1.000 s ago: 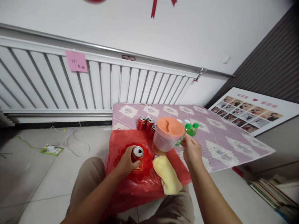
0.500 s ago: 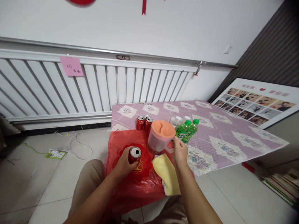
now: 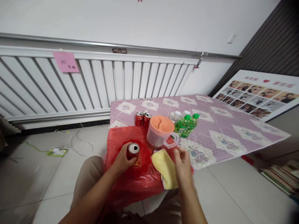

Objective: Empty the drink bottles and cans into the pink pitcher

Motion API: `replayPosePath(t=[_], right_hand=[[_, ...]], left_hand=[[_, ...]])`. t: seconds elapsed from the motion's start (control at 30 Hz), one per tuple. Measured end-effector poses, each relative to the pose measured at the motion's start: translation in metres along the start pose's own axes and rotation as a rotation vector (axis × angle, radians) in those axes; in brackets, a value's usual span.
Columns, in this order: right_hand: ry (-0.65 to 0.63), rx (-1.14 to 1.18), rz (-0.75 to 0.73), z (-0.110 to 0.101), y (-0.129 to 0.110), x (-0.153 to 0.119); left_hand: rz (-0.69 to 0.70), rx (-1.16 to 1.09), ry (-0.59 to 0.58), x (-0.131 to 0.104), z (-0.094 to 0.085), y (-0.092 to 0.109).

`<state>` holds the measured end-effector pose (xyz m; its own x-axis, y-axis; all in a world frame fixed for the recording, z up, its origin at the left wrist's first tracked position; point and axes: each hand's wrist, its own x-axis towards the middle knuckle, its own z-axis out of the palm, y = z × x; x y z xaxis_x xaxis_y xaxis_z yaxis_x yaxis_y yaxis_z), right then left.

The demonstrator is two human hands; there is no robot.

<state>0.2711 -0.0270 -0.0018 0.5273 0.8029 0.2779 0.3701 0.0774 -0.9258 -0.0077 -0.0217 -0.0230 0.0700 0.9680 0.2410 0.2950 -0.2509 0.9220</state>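
My left hand (image 3: pixel 123 158) is wrapped round a red drink can (image 3: pixel 133 152), which stands upright on a red plastic sheet (image 3: pixel 116 137) with its opened top facing up. To the right of the can is a clear pitcher (image 3: pixel 155 138) with an orange lid (image 3: pixel 162 123) and its handle pointing right. My right hand (image 3: pixel 182 161) is just below that handle, apart from it, with loosely bent fingers and nothing visible in them. A folded yellow cloth (image 3: pixel 165 168) lies between my hands, close to the right one.
Several red cans (image 3: pixel 139 119) stand behind the pitcher. Green-capped bottles (image 3: pixel 184 127) and white-capped bottles (image 3: pixel 177 115) stand to its right on the purple floral tablecloth (image 3: pixel 201 124). A white radiator (image 3: pixel 93 81) lines the wall. A power strip (image 3: pixel 57 152) with cables lies on the floor.
My right hand has come away from the pitcher's handle and moved down towards me. The left hand still holds the can. The view has tilted slightly downward.
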Motion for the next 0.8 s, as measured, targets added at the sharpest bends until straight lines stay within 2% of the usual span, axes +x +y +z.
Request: replayPosePath(t=[0.1,0.2,0.27,0.33,0.47,0.63,0.8], right_hand=[[-0.186,-0.174,-0.056,0.001,-0.002,-0.022],[-0.423,-0.619,-0.121,0.006,-0.008,-0.039],[-0.504,-0.873,-0.107,0.009,-0.010,-0.047],[-0.525,-0.989,-0.070,0.010,-0.008,-0.052],[-0.489,-0.962,-0.103,0.008,0.010,-0.053],[-0.401,-0.695,-0.269,-0.004,0.039,-0.040],[-0.291,-0.500,-0.229,-0.026,0.045,-0.033]], left_hand=[[0.009,0.002,0.009,0.000,0.000,-0.001],[0.022,0.014,0.022,0.000,0.001,-0.001],[0.025,0.022,0.029,0.000,0.001,-0.001],[0.019,0.024,0.034,-0.001,0.001,0.000],[0.012,0.009,0.022,-0.001,0.000,0.002],[0.005,-0.010,0.025,0.000,0.000,0.001],[-0.009,-0.017,0.019,-0.001,0.000,0.002]])
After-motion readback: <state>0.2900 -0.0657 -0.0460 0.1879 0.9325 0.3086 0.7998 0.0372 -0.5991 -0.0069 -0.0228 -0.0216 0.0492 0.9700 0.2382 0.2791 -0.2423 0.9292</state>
